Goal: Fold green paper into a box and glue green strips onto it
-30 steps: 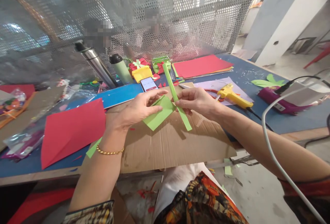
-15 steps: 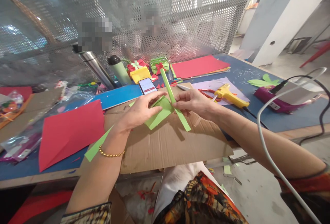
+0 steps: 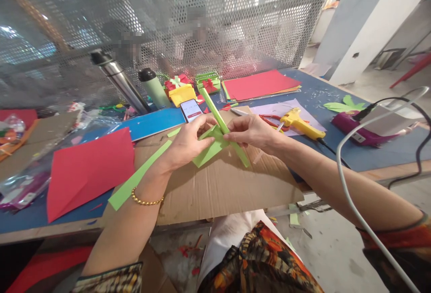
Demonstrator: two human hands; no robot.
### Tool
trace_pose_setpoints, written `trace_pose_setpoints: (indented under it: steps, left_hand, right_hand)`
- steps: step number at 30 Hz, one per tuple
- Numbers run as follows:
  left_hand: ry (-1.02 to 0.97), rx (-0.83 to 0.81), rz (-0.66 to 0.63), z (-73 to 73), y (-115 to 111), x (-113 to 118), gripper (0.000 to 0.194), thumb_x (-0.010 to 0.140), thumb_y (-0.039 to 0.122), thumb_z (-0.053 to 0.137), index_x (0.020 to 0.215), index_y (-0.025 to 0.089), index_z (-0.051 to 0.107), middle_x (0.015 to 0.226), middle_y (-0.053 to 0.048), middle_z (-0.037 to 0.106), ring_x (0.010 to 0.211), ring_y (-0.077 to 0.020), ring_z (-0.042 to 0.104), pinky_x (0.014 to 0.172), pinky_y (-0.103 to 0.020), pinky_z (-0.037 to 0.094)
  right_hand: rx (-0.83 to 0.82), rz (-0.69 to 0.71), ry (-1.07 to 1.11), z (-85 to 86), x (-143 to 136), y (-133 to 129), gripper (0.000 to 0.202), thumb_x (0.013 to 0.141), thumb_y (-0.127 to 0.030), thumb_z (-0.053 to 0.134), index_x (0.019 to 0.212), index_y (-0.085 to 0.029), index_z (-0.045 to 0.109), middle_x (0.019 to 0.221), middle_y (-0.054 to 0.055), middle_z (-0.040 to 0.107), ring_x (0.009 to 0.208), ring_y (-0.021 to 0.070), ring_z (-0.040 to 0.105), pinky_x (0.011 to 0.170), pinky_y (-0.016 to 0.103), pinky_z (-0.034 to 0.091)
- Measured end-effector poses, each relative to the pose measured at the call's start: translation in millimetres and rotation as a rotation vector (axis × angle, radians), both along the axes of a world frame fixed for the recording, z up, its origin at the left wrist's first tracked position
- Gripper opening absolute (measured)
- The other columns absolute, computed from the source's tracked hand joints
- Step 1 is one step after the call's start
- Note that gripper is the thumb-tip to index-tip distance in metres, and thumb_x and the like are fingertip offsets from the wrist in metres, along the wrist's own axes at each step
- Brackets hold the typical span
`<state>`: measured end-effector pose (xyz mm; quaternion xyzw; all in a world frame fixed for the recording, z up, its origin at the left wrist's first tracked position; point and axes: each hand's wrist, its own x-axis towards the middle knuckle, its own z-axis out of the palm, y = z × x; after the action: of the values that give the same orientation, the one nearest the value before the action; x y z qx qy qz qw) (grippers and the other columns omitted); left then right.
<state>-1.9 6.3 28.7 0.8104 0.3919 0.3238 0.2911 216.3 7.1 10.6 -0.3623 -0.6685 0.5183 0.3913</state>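
Observation:
My left hand (image 3: 191, 142) is closed on a folded piece of green paper (image 3: 210, 149), thumb on its near side. With thumb and fingers pinched, my right hand (image 3: 251, 132) grips a narrow green paper strip (image 3: 213, 108) where it meets the folded piece. One end of the strip slants up and away; the other hangs towards me. Both hands are just above a sheet of brown cardboard (image 3: 215, 194). Under my left forearm lies another long green strip (image 3: 141, 176). Whether the held pieces are joined is hidden by my fingers.
A yellow glue gun (image 3: 298, 124) and red-handled scissors (image 3: 271, 120) lie to the right, near a purple power strip (image 3: 353, 129) and cables. Red paper (image 3: 90, 171) lies left. Behind are a phone (image 3: 191, 109), a steel flask (image 3: 117, 79), a green bottle (image 3: 155, 88) and small paper baskets (image 3: 182, 95).
The strip's upper end has tilted left, and my right fingers have moved slightly left to where it meets the folded paper. My left hand keeps its hold.

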Motion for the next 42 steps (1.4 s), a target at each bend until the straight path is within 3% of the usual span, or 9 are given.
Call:
trace_pose_setpoints:
  steps: [8, 15, 22, 28, 42]
  left_hand:
    - [-0.065, -0.046, -0.041, -2.9, 2.2, 2.6, 0.032, 0.081, 0.018, 0.068, 0.113, 0.018, 0.063, 0.089, -0.002, 0.067, 0.083, -0.0171, 0.063, 0.072, -0.03, 0.047]
    - [-0.073, -0.068, -0.034, -3.4, 1.4, 3.2, 0.026, 0.085, 0.022, 0.067, 0.11, 0.019, 0.06, 0.086, -0.001, 0.064, 0.082, -0.0167, 0.064, 0.071, -0.03, 0.049]
    - [-0.094, -0.11, -0.104, 2.8, -0.3, 1.1, 0.033, 0.088, 0.026, 0.067, 0.121, 0.02, 0.063, 0.109, -0.006, 0.073, 0.09, -0.0167, 0.067, 0.077, -0.029, 0.052]
    - [0.003, -0.118, -0.14, 8.0, 0.1, -4.2, 0.025, 0.091, 0.028, 0.064, 0.114, 0.023, 0.071, 0.088, -0.001, 0.07, 0.076, -0.0161, 0.063, 0.065, -0.028, 0.048]
    - [0.017, -0.165, -0.19, 9.5, 1.1, -10.2, 0.032, 0.087, 0.03, 0.07, 0.118, 0.024, 0.074, 0.09, -0.003, 0.07, 0.078, -0.0181, 0.063, 0.065, -0.028, 0.05]
  right_hand:
    - [0.037, -0.079, -0.061, 1.5, -0.8, -0.9, 0.021, 0.07, -0.036, 0.075, 0.069, -0.015, 0.069, 0.06, -0.004, 0.056, 0.055, 0.0066, 0.042, 0.049, 0.024, 0.029]
    - [0.033, -0.087, -0.008, -1.8, -2.1, -0.7, 0.017, 0.067, -0.033, 0.074, 0.068, -0.016, 0.068, 0.067, -0.001, 0.062, 0.064, 0.0107, 0.053, 0.058, 0.025, 0.038]
    - [-0.022, -0.045, 0.029, 1.1, -0.4, -5.7, 0.02, 0.07, -0.035, 0.079, 0.07, -0.016, 0.071, 0.069, -0.001, 0.067, 0.063, 0.0107, 0.056, 0.06, 0.026, 0.041]
    - [-0.037, -0.046, 0.031, -1.7, -1.5, -5.7, 0.02, 0.066, -0.033, 0.082, 0.073, -0.016, 0.074, 0.07, -0.001, 0.068, 0.067, 0.0115, 0.058, 0.066, 0.028, 0.044]
    - [-0.076, -0.038, 0.007, 3.0, -11.1, -15.7, 0.02, 0.067, -0.034, 0.077, 0.063, -0.018, 0.066, 0.059, -0.004, 0.06, 0.055, 0.0085, 0.05, 0.053, 0.024, 0.039]
